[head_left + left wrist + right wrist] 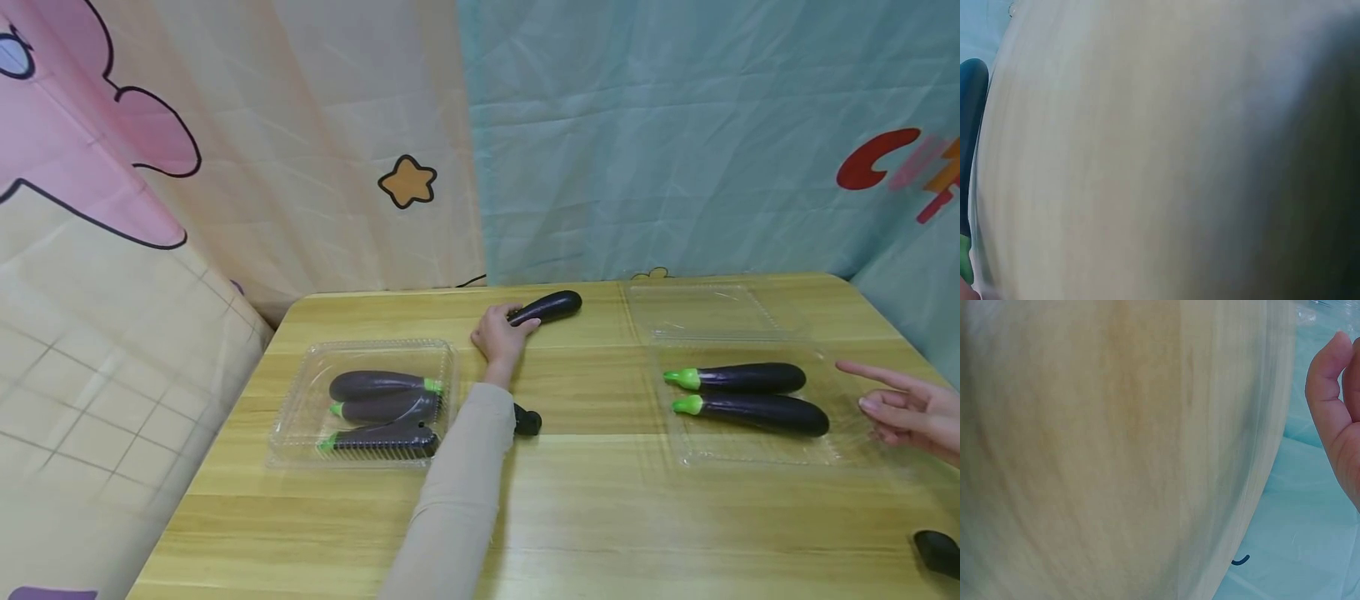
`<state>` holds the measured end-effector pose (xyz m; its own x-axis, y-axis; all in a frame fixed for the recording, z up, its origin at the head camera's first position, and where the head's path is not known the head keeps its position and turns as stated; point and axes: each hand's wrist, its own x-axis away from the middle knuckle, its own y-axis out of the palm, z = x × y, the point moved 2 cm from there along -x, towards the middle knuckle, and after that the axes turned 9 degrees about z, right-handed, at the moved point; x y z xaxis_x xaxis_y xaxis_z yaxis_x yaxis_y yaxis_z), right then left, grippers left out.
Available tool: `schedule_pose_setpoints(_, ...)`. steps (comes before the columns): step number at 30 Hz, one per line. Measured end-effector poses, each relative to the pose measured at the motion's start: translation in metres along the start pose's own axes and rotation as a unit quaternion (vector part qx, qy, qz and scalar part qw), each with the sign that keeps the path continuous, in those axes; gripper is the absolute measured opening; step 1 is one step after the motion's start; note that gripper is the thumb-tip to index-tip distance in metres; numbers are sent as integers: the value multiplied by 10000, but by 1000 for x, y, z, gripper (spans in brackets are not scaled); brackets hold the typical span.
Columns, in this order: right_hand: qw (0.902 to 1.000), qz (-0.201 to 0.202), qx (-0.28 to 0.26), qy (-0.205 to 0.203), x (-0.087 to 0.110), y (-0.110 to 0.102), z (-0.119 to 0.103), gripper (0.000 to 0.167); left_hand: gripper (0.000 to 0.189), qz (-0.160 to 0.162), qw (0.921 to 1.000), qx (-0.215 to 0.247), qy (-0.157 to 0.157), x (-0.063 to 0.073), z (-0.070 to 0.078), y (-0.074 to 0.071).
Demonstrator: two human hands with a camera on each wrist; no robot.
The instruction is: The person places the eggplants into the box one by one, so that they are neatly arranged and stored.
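Observation:
My left hand [502, 337] holds an eggplant [551, 307] near the table's back edge, gripping its stem end; the dark, rounded end points right. In the left wrist view, the eggplant [971, 137] shows its green stem by a bit of finger. Over at the right, my right hand [911, 410] hovers by the right side of a clear plastic container [720, 457], index finger extended and nothing held. Whether it touches the container, I cannot tell. Two eggplants [753, 378] lie side by side in that container, green stems to the left.
On the left stands another clear container [382, 343], covered, with three eggplants [378, 385] inside. The right container's lid [712, 308] lies folded back toward the curtain [660, 150]. A small black device [527, 421] shows beside the left sleeve. Wood-grain table [600, 517] lies between the containers.

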<state>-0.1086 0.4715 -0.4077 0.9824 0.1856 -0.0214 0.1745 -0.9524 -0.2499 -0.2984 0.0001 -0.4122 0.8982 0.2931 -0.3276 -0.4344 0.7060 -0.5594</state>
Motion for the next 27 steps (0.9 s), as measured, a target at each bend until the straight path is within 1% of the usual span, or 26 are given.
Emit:
schedule_pose_setpoints(3,10000,-10,34,-2,0,0,0,64,40,-27,9999,63,92,-1,1,0)
schedule_pose_setpoints(10,10000,-15,-37,46,-1,-1,0,64,40,-155,9987,419,257,-2,4,2)
schedule_pose_setpoints(18,9999,-85,-100,30,-1,-1,0,64,41,-157,9966,688,428,-5,10,7)
schedule_pose_setpoints(22,10000,-38,-45,44,-1,-1,0,63,41,-237,9950,859,447,-4,15,7)
schedule_pose_setpoints(27,10000,45,50,40,-1,0,1,63,43,-287,9921,1158,397,-2,20,5)
